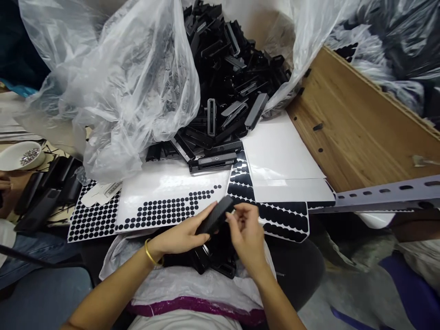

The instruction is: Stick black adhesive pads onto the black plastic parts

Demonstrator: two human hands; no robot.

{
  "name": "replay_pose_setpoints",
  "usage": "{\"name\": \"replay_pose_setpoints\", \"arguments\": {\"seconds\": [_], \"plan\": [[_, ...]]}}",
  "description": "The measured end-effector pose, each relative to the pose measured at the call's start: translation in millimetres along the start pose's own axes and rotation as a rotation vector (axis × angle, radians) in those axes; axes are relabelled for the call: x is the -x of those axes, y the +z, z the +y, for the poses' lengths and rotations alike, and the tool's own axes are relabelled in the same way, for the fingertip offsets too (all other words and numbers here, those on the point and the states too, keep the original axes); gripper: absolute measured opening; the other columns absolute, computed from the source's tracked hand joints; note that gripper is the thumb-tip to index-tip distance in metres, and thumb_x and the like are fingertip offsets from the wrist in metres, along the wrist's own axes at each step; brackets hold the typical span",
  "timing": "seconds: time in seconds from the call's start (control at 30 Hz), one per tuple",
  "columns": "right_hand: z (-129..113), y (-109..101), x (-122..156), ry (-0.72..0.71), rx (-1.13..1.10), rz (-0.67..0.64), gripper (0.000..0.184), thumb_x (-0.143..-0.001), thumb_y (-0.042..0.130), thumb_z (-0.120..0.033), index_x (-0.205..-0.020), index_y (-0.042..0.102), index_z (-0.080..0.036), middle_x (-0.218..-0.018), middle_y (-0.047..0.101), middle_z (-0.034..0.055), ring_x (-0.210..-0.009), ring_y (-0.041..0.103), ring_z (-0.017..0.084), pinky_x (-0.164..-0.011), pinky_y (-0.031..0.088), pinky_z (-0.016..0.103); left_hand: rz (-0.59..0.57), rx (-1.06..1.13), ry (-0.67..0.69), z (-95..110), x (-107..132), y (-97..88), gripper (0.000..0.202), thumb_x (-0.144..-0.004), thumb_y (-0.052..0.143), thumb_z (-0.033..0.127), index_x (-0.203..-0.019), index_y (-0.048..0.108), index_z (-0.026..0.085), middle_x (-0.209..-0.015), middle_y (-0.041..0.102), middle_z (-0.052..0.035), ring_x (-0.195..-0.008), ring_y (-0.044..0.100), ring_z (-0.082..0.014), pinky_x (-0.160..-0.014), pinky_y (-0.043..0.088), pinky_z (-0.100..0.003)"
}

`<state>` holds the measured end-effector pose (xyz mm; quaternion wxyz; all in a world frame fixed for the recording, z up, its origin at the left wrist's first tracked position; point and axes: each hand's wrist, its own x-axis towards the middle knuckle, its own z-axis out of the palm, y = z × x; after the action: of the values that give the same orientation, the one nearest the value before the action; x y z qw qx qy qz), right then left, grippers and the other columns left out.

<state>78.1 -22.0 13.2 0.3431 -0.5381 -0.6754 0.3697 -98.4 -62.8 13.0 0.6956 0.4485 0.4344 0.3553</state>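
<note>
My left hand [184, 236] grips a long black plastic part [216, 215] and holds it tilted above my lap. My right hand [244, 231] is curled at the part's upper end, fingertips pinched against it; whatever is between them is too small to make out. Just beyond my hands lie white sheets of black round stickers [165, 208] and a sheet of larger oval stickers [275, 217]. More black parts [215, 259] rest in a bag on my lap beneath my hands.
A big heap of black plastic parts [223, 78] spills from a clear plastic bag [130, 82] onto the table. A wooden board [357, 123] and a grey slotted metal bar [388, 195] lie at right. At left, a white bowl [20, 156] and more black parts [44, 192].
</note>
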Motion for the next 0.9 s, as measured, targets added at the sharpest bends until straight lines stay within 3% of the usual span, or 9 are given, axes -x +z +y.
{"name": "replay_pose_setpoints", "arguments": {"seconds": [0.07, 0.13, 0.23, 0.3, 0.37, 0.47, 0.6, 0.77, 0.9], "plan": [[2.5, -16.5, -3.3, 0.003, -0.007, 0.084, 0.010, -0.083, 0.050, -0.028, -0.090, 0.047, -0.022, -0.069, 0.053, -0.0018, -0.055, 0.049, 0.012, -0.052, 0.041, 0.024, -0.139, -0.142, -0.017, 9.1, 4.8, -10.4, 0.064, -0.075, 0.064, 0.020, -0.134, 0.042, 0.030, -0.139, 0.046, -0.0041, -0.124, 0.046, -0.0258, -0.104, 0.035, -0.040], [3.7, -27.4, -6.4, -0.007, 0.007, 0.103, 0.007, -0.083, 0.051, -0.028, -0.082, 0.049, -0.022, -0.068, 0.053, -0.0013, -0.055, 0.048, 0.011, -0.051, 0.039, 0.023, -0.119, -0.270, -0.008, 18.9, -3.2, -19.1, 0.048, -0.076, 0.063, 0.026, -0.123, 0.056, 0.027, -0.128, 0.057, -0.0060, -0.115, 0.054, -0.0260, -0.101, 0.038, -0.040], [2.6, -24.5, -8.2, -0.028, 0.029, 0.026, 0.008, -0.083, 0.049, -0.026, -0.076, 0.049, -0.021, -0.065, 0.052, -0.0018, -0.054, 0.047, 0.012, -0.051, 0.039, 0.023, 0.291, -0.431, 0.178, 31.7, -43.0, -27.6, 0.035, -0.081, 0.056, 0.030, -0.115, 0.061, 0.024, -0.120, 0.062, -0.0078, -0.113, 0.054, -0.0261, -0.100, 0.037, -0.041], [1.0, -12.6, -8.0, -0.052, 0.041, -0.056, 0.010, -0.083, 0.048, -0.025, -0.075, 0.049, -0.021, -0.065, 0.053, -0.0016, -0.055, 0.048, 0.012, -0.052, 0.039, 0.023, 0.523, -0.597, 0.358, 37.2, -78.9, -31.9, 0.043, -0.081, 0.055, 0.022, -0.123, 0.054, 0.021, -0.131, 0.052, -0.0088, -0.126, 0.041, -0.0261, -0.108, 0.025, -0.041], [-0.4, 1.2, -8.9, -0.098, 0.089, -0.127, 0.011, -0.084, 0.046, -0.023, -0.075, 0.049, -0.021, -0.068, 0.055, -0.0005, -0.057, 0.051, 0.012, -0.053, 0.040, 0.024, 0.632, -0.781, 0.366, 39.5, -110.0, -36.4, 0.043, -0.080, 0.052, 0.013, -0.123, 0.052, 0.013, -0.131, 0.051, -0.0140, -0.129, 0.036, -0.0276, -0.110, 0.018, -0.042], [-1.1, 16.6, -16.7, -0.198, 0.278, -0.136, 0.013, -0.086, 0.041, -0.019, -0.077, 0.050, -0.020, -0.074, 0.058, 0.0029, -0.065, 0.054, 0.015, -0.058, 0.041, 0.026, 0.657, -0.899, 0.338, 36.7, -132.1, -42.1, 0.039, -0.080, 0.049, 0.009, -0.118, 0.055, 0.012, -0.126, 0.054, -0.0160, -0.123, 0.042, -0.0292, -0.108, 0.017, -0.044], [-0.4, 27.7, -40.0, -0.231, 0.589, -0.030, 0.015, -0.088, 0.039, -0.016, -0.084, 0.053, -0.018, -0.082, 0.061, 0.0087, -0.077, 0.057, 0.021, -0.060, 0.041, 0.029, 0.669, -0.954, 0.328, 29.4, -122.1, -44.6, 0.036, -0.080, 0.047, 0.008, -0.114, 0.057, 0.016, -0.112, 0.058, -0.0142, -0.113, 0.048, -0.0296, -0.104, 0.022, -0.045], [-2.4, 38.5, -66.6, -0.057, 0.805, -0.157, 0.010, -0.087, 0.044, -0.012, -0.089, 0.054, -0.016, -0.087, 0.062, 0.0132, -0.079, 0.060, 0.023, -0.055, 0.038, 0.028, 0.763, -1.104, 0.295, 24.5, -99.2, -50.8, 0.040, -0.073, 0.064, 0.016, -0.111, 0.056, 0.013, -0.102, 0.057, -0.0141, -0.099, 0.050, -0.0303, -0.088, 0.035, -0.042], [-3.7, 37.8, -72.4, 0.002, 0.791, -0.190, 0.007, -0.087, 0.047, -0.015, -0.087, 0.054, -0.016, -0.087, 0.063, 0.0109, -0.078, 0.061, 0.022, -0.057, 0.039, 0.027, 0.856, -1.328, 0.340, 19.8, -83.1, -56.5, 0.023, -0.079, 0.060, 0.035, -0.092, 0.058, 0.015, -0.084, 0.059, -0.0081, -0.080, 0.053, -0.0238, -0.077, 0.038, -0.037]]}}
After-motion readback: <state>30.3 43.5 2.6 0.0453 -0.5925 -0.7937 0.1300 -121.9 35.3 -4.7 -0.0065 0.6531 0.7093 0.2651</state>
